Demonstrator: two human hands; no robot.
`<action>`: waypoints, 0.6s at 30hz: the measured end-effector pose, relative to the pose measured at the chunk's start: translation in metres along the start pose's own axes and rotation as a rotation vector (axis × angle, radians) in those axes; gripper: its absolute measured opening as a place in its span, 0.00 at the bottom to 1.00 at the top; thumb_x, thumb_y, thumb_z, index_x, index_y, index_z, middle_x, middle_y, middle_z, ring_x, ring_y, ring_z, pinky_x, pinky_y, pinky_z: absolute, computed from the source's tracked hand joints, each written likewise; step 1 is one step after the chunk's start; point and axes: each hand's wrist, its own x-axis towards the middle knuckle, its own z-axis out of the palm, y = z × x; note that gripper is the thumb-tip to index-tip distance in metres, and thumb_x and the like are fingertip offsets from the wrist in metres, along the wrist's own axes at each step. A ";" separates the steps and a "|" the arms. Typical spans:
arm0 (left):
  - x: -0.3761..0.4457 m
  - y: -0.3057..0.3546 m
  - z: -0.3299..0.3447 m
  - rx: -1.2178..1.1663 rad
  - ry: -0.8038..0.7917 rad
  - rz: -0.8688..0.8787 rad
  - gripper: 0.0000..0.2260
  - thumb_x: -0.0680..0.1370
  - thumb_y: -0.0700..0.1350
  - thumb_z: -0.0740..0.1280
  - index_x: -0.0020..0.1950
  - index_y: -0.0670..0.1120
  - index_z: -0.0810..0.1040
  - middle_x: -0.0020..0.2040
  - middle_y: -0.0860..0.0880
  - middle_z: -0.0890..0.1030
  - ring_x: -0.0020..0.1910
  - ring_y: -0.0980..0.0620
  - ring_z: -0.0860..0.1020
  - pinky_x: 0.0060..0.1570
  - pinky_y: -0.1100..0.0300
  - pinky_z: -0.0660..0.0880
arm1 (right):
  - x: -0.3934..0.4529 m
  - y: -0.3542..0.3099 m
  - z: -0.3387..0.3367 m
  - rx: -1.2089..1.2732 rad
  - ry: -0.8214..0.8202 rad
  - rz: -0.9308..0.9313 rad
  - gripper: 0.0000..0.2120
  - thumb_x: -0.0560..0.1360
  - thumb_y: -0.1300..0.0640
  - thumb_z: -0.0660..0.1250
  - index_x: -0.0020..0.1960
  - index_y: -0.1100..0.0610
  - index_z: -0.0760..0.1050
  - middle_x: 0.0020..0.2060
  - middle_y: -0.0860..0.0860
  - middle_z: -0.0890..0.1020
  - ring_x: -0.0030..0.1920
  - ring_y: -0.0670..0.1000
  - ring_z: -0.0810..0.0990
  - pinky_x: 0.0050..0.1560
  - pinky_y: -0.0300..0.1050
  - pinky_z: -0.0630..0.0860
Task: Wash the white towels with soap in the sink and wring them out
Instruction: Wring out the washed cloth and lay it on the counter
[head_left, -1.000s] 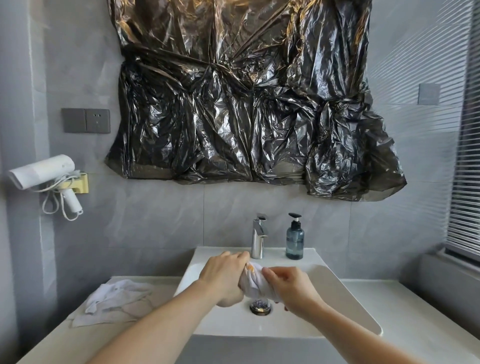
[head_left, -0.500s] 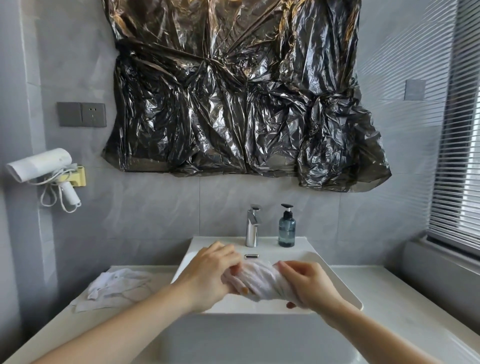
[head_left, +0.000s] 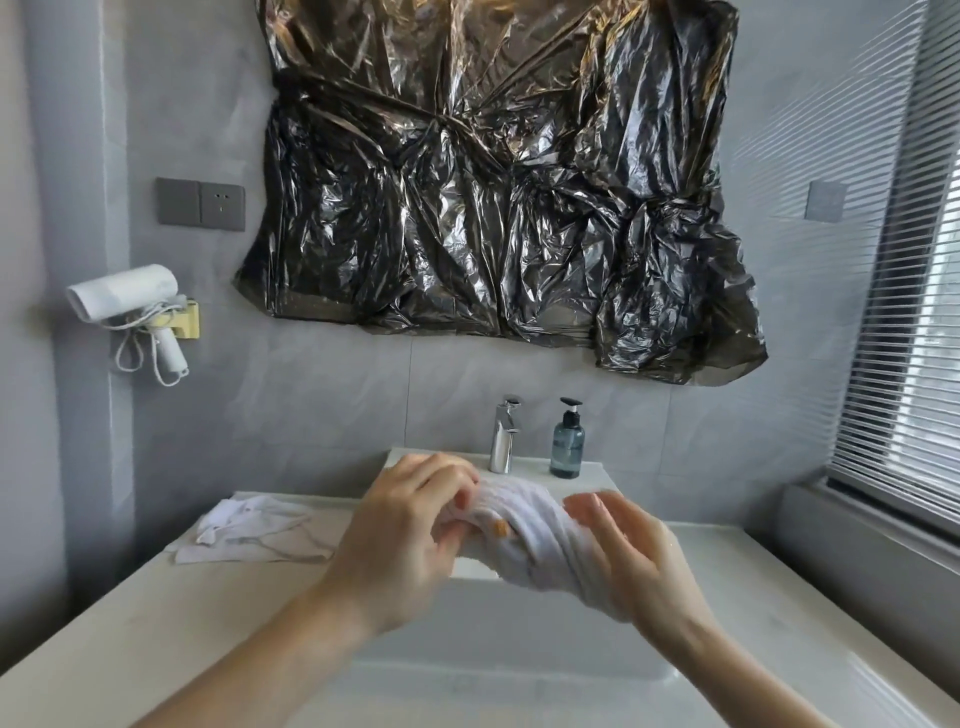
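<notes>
Head view: twisted white towel (head_left: 524, 525) sits lower centre of frame, held above the sink (head_left: 519, 670). Left hand (head_left: 410, 535) grips its left end, fingers curled round the cloth. Right hand (head_left: 628, 551) holds the right end, fingers wrapped loosely, towel running under the palm. Second white towel (head_left: 254, 530) lies crumpled on the counter (head_left: 104, 613), lower left. Behind the hands: chrome faucet (head_left: 504, 436), soap bottle (head_left: 567, 441) just right of it. Hair dryer (head_left: 130, 301) hangs on the wall at left; black plastic sheet (head_left: 493, 182) fills upper centre.
</notes>
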 end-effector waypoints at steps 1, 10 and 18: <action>0.002 -0.003 -0.001 0.003 -0.022 -0.023 0.16 0.71 0.38 0.75 0.45 0.53 0.70 0.52 0.59 0.78 0.51 0.53 0.75 0.53 0.52 0.75 | -0.007 -0.005 0.000 -0.008 -0.064 -0.019 0.11 0.79 0.42 0.69 0.52 0.47 0.84 0.42 0.41 0.86 0.44 0.38 0.83 0.44 0.33 0.75; -0.010 -0.001 -0.015 0.079 -0.392 -0.066 0.24 0.67 0.43 0.75 0.50 0.59 0.63 0.38 0.58 0.75 0.37 0.56 0.71 0.39 0.58 0.66 | -0.018 -0.001 -0.003 -0.139 -0.055 -0.028 0.06 0.74 0.55 0.77 0.43 0.51 0.79 0.36 0.43 0.83 0.36 0.41 0.79 0.36 0.34 0.73; -0.015 -0.005 -0.026 -0.204 -0.489 -0.312 0.11 0.73 0.41 0.76 0.47 0.57 0.81 0.45 0.58 0.82 0.45 0.56 0.79 0.46 0.54 0.77 | 0.000 -0.019 -0.003 -0.030 0.064 -0.105 0.05 0.76 0.53 0.75 0.45 0.49 0.79 0.37 0.44 0.83 0.37 0.43 0.79 0.40 0.42 0.73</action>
